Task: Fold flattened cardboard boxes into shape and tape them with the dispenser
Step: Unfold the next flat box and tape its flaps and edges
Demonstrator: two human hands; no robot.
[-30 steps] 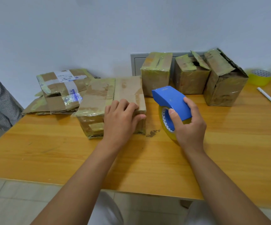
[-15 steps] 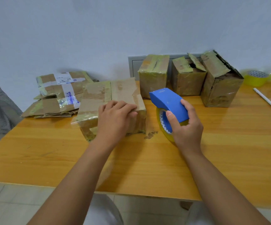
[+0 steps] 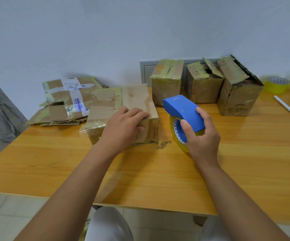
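Near the table's [image 3: 245, 153] far edge, the left hand [image 3: 123, 126] presses the folded cardboard box [image 3: 123, 108], fingers together over its top, thumb on its front, while the right hand [image 3: 201, 136] grips the blue tape dispenser [image 3: 182, 110] just beside it.

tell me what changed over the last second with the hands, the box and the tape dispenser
Very little. The left hand keeps pressing on the near right corner of the cardboard box, and the box has turned slightly. The right hand still grips the blue tape dispenser just right of the box, not touching it. The three folded boxes at the back, the flattened boxes, the yellow tape roll and the pen have not visibly moved.
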